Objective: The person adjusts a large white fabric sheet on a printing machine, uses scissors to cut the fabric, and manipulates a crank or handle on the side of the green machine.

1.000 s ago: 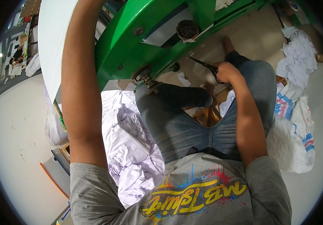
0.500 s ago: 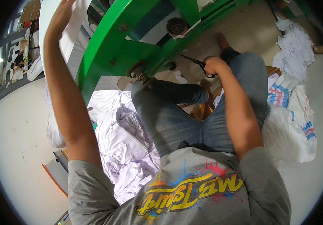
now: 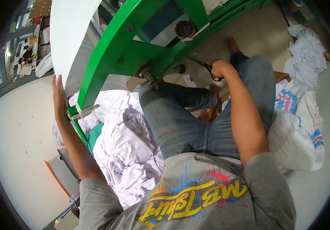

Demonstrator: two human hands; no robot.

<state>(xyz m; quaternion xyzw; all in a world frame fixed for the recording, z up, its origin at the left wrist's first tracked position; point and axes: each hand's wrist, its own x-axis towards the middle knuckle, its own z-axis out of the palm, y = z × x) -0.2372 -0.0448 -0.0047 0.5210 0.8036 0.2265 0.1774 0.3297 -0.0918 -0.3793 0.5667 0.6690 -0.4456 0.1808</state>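
Observation:
My right hand (image 3: pixel 223 69) is closed around the handles of a pair of dark scissors (image 3: pixel 202 63), held above my bent leg with the blades pointing left. On the left, my left hand (image 3: pixel 59 94) has its fingers stretched out against the near edge of a white panel-like surface (image 3: pixel 71 36); its palm is mostly hidden. Beside that hand stands the green metal frame (image 3: pixel 107 50) with a coil spring (image 3: pixel 147 74) on its underside. White fabric (image 3: pixel 122 153) lies heaped between my left arm and my leg.
A white woven sack (image 3: pixel 297 142) and more white cloth (image 3: pixel 306 51) lie to the right. Green fabric (image 3: pixel 94 137) shows under the frame's end. A grey panel with an orange edge (image 3: pixel 56 177) is at lower left. Far left, a person (image 3: pixel 27 53) sits in the background.
My left hand has come down and back from the far part of the white surface to its near edge. My right hand keeps hold of the scissors in nearly the same place.

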